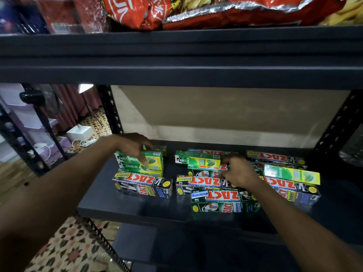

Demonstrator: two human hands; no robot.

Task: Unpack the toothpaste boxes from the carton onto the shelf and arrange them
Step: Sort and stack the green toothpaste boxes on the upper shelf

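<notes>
Left hand [132, 146] at 9 o'clock on the dark shelf [127, 205], fingers spread over the top of a stack of green Darlie boxes [151, 163], pressing down, not wrapped around. Black Zact Smokers box [142, 185] lies just in front, at 6 o'clock of that stack. Center pile of Zact boxes [204, 183] with a green Zact Whitening box [220, 201] nearest the edge. Right hand [240, 172] sits on the center pile, fingers curled on a box; full grip, cannot tell. At 3 o'clock, right pile [290, 177] topped by a Darlie box, untouched.
</notes>
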